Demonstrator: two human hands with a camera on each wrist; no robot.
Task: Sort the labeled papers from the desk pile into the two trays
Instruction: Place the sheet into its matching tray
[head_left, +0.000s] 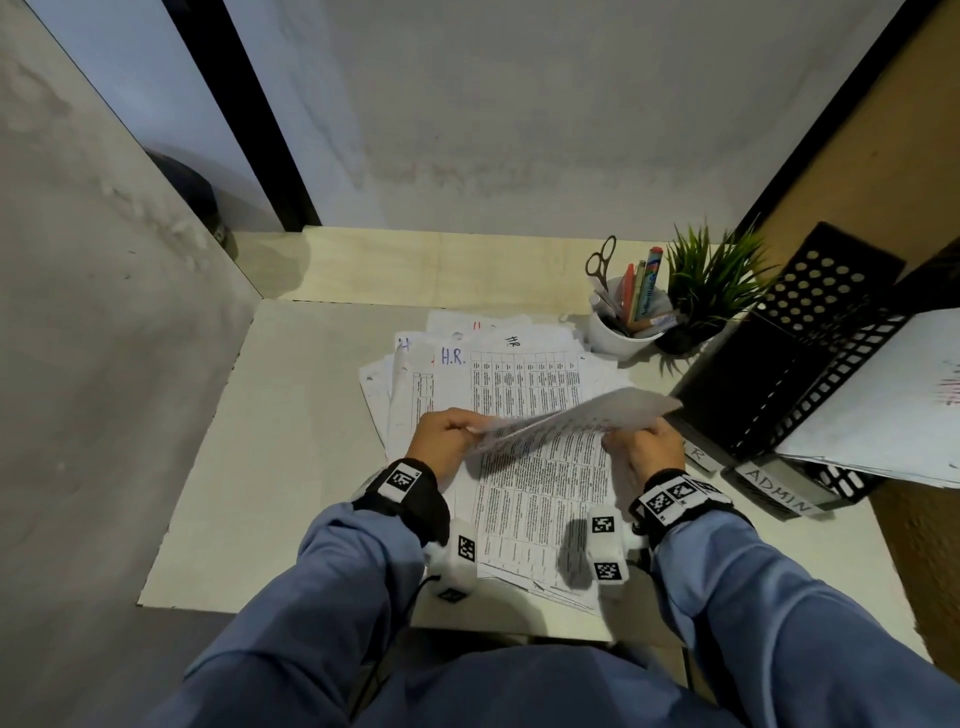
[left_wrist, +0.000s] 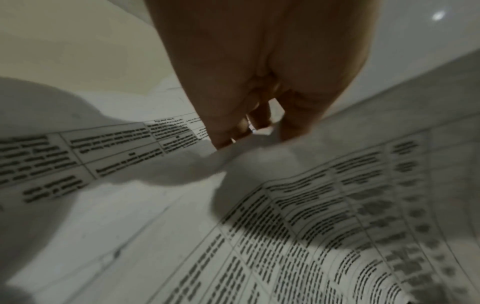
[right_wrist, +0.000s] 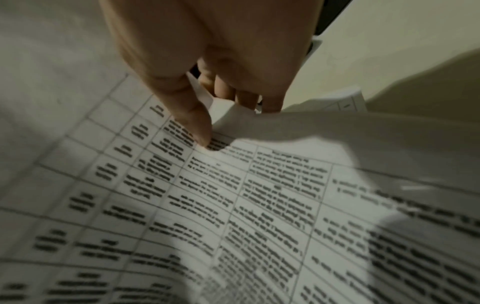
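On the desk (head_left: 291, 415) pile (head_left: 519, 374) — both hands pinch one sheet (head_left: 571, 418)

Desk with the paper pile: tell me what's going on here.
A person is sorting papers. The left hand and right hand together hold one printed sheet lifted above the pile on the desk. Sheets further back read "H.R.". At right stands a black tray with an ADMIN label below it; some paper already lies there.
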